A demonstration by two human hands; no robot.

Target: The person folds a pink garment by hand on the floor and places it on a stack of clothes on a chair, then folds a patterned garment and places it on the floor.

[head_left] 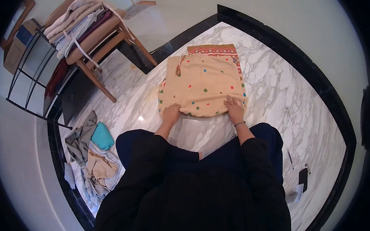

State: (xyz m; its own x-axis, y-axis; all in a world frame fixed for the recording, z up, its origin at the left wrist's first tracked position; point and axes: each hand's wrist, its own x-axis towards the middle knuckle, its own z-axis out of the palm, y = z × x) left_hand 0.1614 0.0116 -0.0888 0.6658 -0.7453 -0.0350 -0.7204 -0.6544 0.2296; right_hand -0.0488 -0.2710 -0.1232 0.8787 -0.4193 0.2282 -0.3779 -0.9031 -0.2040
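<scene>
A folded beige garment (206, 85) with red, green and blue dots lies on the marble floor in front of my crossed legs. A patterned red and tan border (211, 49) sticks out past its far edge, and a tasselled cord (179, 67) rests near its far left corner. At the near left corner, my left hand (171, 113) has its fingers curled onto the fabric, closed on the edge. My right hand (234, 109), with a thin band on the wrist, lies on the near right part with fingers stretched out over small creases.
On the left is a heap of loose clothes (99, 165) with a turquoise folded cloth (103, 136). A wooden chair (95, 45) holds stacked clothes (76, 24) beside a black metal rack (29, 79). A dark phone-like object (303, 179) and a pen-like object (290, 159) lie right.
</scene>
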